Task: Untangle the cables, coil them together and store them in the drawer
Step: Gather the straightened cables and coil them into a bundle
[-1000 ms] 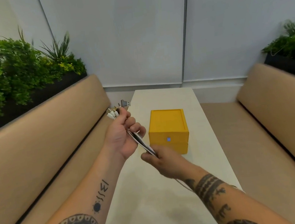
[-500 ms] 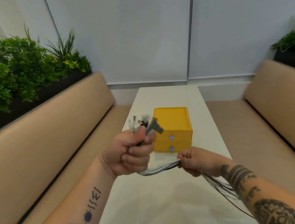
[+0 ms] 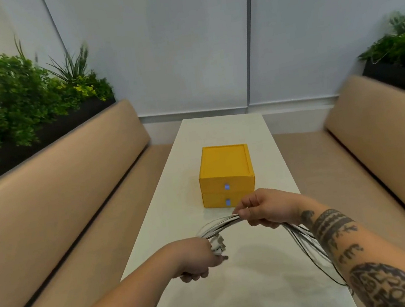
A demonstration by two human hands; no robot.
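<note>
A bundle of white, grey and black cables (image 3: pixel 218 226) arches between my two hands above the white table (image 3: pixel 241 289). My left hand (image 3: pixel 196 257) grips the plug ends, with the connectors sticking out to the right of its fingers. My right hand (image 3: pixel 264 209) holds the bundle further along, fingers curled round it. The loose tails hang from under my right wrist and trail toward the table's right edge. Just beyond my hands stands a yellow two-drawer box (image 3: pixel 225 173), both drawers closed, each with a small blue tab.
Tan padded benches (image 3: pixel 57 209) run along both sides of the narrow table. Planters with green foliage (image 3: pixel 11 100) sit behind the backrests. A white panelled wall closes the far end.
My left hand dropped from chest height down toward the table with the plug ends. My right hand slid along the bundle, which now bows into an arc between the hands.
</note>
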